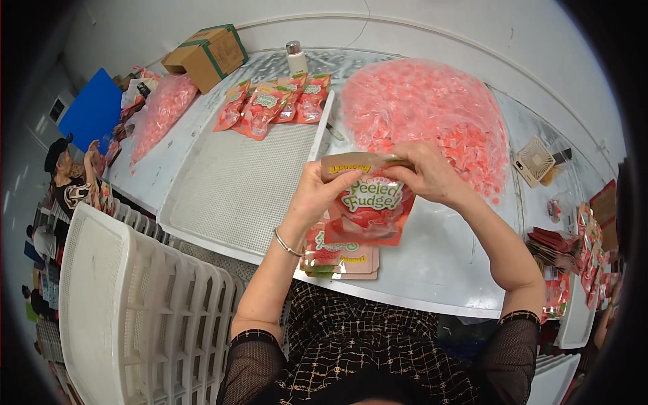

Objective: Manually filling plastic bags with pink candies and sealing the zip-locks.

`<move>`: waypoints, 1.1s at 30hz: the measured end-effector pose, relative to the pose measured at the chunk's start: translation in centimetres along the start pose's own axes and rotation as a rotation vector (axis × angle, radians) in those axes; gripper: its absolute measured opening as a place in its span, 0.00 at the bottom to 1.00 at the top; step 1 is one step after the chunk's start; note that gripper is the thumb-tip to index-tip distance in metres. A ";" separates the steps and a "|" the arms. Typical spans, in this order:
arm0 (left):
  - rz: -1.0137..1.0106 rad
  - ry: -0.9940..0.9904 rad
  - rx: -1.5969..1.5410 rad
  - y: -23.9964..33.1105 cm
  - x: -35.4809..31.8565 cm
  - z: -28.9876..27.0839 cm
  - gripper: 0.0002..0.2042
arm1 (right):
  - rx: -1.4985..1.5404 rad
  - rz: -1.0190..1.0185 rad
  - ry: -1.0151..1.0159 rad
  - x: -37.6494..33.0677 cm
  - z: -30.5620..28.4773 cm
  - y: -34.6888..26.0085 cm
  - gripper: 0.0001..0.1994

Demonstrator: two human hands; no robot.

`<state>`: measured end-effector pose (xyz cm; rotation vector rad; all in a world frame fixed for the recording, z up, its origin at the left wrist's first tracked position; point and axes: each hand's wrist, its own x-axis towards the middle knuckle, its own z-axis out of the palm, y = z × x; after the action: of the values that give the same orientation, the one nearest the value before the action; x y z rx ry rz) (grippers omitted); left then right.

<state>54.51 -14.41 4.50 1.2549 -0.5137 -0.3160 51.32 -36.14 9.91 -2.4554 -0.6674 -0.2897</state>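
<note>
Both my hands hold a red and pink candy pouch [368, 209] upright above the near part of the table. My left hand [317, 192] grips its upper left side, thumb across the front. At the upper right corner, the fingers of my right hand [428, 172] pinch the top edge. Whether the pouch mouth is parted cannot be made out. Under it lies a stack of flat pouches [341, 260] at the table's front edge. Just beyond my right hand spreads a large clear bag of pink wrapped candies [425, 101].
A white mesh tray [243, 175] at left carries several filled pouches [266, 108]. Behind it stand a jar [295, 59] and a cardboard box [209, 57]. Stacked white trays [145, 304] rise at the near left. A small fan [534, 162] lies right. Another person [74, 179] sits far left.
</note>
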 end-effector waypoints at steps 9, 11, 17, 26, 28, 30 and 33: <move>0.106 0.048 0.219 -0.4 0.0 0.2 0.07 | 0.044 0.071 -0.240 1.6 0.7 -0.1 0.11; -0.006 -0.026 0.135 -0.4 0.1 -0.4 0.07 | -0.057 -0.036 -0.178 1.3 1.3 0.6 0.10; 0.113 0.022 0.462 -0.1 -0.4 0.8 0.06 | 0.082 -0.027 -0.215 1.6 1.0 -0.1 0.09; 0.125 -0.006 0.235 -1.3 0.7 -0.1 0.07 | 0.206 0.039 -0.122 1.5 1.7 0.4 0.07; 0.165 0.084 0.305 -1.5 1.2 -0.5 0.08 | 0.183 -0.014 -0.074 2.4 2.7 1.2 0.08; 0.179 0.102 0.226 -1.9 2.2 -1.0 0.08 | 0.165 -0.060 -0.025 3.5 3.6 2.0 0.08; 0.043 0.124 0.193 -1.0 3.5 -2.1 0.09 | 0.059 -0.107 0.004 5.6 4.1 3.0 0.09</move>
<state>58.68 -14.71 3.72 1.4387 -0.4723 -0.1538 57.91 -33.66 7.08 -2.3666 -0.7957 -0.3111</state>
